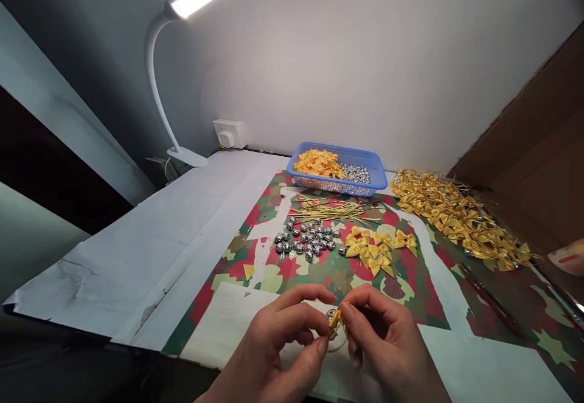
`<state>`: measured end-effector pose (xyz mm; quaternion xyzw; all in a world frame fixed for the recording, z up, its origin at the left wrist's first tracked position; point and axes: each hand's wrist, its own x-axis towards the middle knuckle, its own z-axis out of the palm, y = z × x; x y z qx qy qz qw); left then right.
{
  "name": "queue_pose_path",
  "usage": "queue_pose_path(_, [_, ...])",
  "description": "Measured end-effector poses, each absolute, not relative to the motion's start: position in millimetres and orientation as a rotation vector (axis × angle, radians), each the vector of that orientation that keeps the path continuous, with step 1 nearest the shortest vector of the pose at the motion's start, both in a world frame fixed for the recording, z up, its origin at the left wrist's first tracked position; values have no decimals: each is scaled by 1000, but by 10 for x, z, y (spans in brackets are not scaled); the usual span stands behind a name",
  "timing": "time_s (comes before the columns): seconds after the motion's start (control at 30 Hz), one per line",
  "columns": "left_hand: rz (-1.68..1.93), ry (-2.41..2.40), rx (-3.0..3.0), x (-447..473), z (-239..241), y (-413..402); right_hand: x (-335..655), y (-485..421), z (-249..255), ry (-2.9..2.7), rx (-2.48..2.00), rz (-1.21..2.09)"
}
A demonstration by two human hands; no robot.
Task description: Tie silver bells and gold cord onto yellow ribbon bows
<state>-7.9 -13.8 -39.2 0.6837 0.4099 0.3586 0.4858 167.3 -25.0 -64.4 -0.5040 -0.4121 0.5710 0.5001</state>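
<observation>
Low in the head view, my left hand (292, 336) and my right hand (381, 336) meet over the front of the table. Between them is a small yellow ribbon bow (336, 318) with a silver jingle bell (330, 315) against it. A loop of thin gold cord (338, 348) hangs below the bow. My right thumb and index finger pinch the bow. The left fingertips close on its other side, by the bell and cord; their exact contact is partly hidden. Just beyond lie loose silver bells (310, 242) and several loose yellow bows (378, 248).
A blue basket (378, 175) of bows and bells stands by the wall, with gold cord pieces (328, 210) before it. Finished-looking bows (456, 217) are heaped at right, near a dark slim tool (488, 296) and cardboard (529, 135). A lamp (157, 81) is clipped at left.
</observation>
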Motion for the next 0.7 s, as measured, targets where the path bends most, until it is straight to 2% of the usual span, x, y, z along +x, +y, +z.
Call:
queue_pose_path(0.33, [1154, 873, 2053, -30, -372, -147, 1608, -374, -476, -927, -1262, 1305])
queue_pose_path(0.6, [1020, 772, 2049, -54, -263, -150, 1598, -402, -427, -916, -1205, 1350])
queue_pose_path(0.7, [1046, 808, 2073, -68, -279, -158, 1560, -436, -457, -986, -1146, 1138])
